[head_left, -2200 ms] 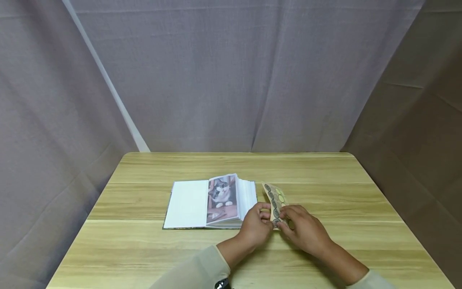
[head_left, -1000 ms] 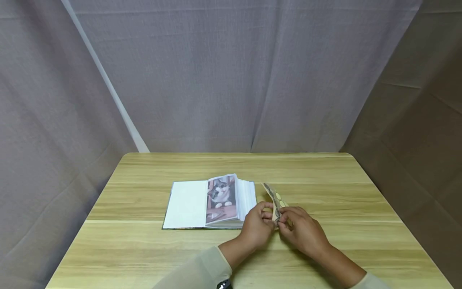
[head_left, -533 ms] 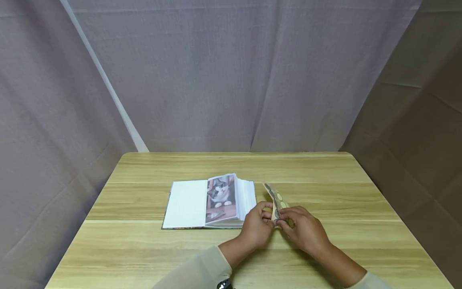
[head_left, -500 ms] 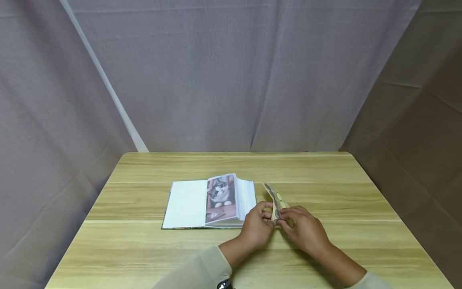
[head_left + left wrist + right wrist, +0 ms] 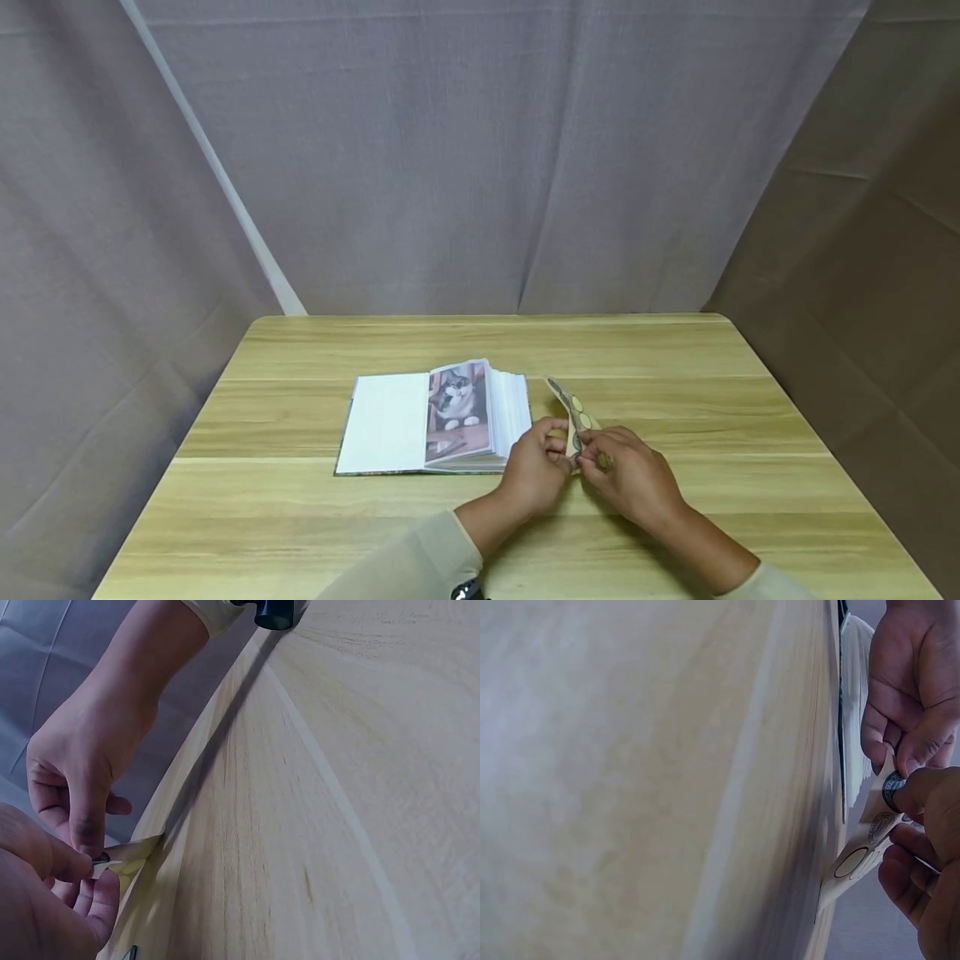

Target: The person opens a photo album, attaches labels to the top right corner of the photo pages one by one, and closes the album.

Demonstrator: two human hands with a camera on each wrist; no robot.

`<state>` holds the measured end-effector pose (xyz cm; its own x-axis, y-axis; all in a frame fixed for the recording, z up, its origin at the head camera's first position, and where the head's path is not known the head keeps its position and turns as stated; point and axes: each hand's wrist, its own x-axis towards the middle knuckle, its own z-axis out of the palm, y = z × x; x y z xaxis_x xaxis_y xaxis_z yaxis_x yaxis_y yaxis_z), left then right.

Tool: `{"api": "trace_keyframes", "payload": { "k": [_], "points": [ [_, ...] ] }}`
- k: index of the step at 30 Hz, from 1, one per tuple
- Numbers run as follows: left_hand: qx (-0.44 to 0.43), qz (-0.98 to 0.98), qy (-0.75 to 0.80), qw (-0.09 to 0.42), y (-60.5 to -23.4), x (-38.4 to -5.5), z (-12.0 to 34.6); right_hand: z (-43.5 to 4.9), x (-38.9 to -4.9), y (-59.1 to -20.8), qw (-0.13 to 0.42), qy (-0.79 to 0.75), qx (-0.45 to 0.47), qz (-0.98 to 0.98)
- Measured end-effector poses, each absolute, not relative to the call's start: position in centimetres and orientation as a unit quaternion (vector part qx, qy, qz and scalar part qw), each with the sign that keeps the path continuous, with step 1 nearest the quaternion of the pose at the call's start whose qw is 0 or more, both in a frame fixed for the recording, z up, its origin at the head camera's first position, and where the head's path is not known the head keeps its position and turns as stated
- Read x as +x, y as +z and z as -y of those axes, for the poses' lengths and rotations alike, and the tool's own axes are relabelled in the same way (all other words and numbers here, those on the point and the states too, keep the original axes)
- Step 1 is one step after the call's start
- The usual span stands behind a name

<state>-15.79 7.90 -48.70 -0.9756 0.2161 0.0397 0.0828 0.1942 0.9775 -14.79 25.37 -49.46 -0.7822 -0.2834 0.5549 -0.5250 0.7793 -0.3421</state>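
A bent beige sticker sheet (image 5: 574,425) with rows of dark and yellow round stickers is held above the table, right of the photo album. My left hand (image 5: 537,468) grips its near end between thumb and fingers. Thumb and fingertip of my right hand (image 5: 633,475) pinch at a dark round sticker (image 5: 892,789) near that same end. In the left wrist view, the dark sticker (image 5: 101,858) shows between the fingertips of both hands; how far it is off the sheet I cannot tell. The open photo album (image 5: 392,423) lies left of my hands.
A cat photo (image 5: 457,408) fills the album's facing page, its stack of pages fanned up. Wood-grain tabletop (image 5: 300,533) surrounds everything. Grey curtains (image 5: 420,167) hang behind and at both sides. A dark wrist device (image 5: 467,590) sits at my left cuff.
The sheet has become more bent and turned edge-on than two seconds ago. My right fingertips have closed in on the sticker near the sheet's lower end. The album stays put.
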Motion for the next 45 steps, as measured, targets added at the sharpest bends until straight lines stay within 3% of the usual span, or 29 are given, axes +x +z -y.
{"api": "trace_keyframes", "payload": {
  "k": [8, 45],
  "points": [
    [0.113, -0.78, 0.613, 0.052, -48.8, -15.7, -7.84, -25.55, -14.88, -49.63, 0.268, 0.249, 0.226, 0.903],
    [0.112, -0.783, 0.61, 0.04, -48.81, -15.67, -7.86, -25.73, -14.8, -49.47, 0.265, 0.257, 0.23, 0.9]
  ]
}}
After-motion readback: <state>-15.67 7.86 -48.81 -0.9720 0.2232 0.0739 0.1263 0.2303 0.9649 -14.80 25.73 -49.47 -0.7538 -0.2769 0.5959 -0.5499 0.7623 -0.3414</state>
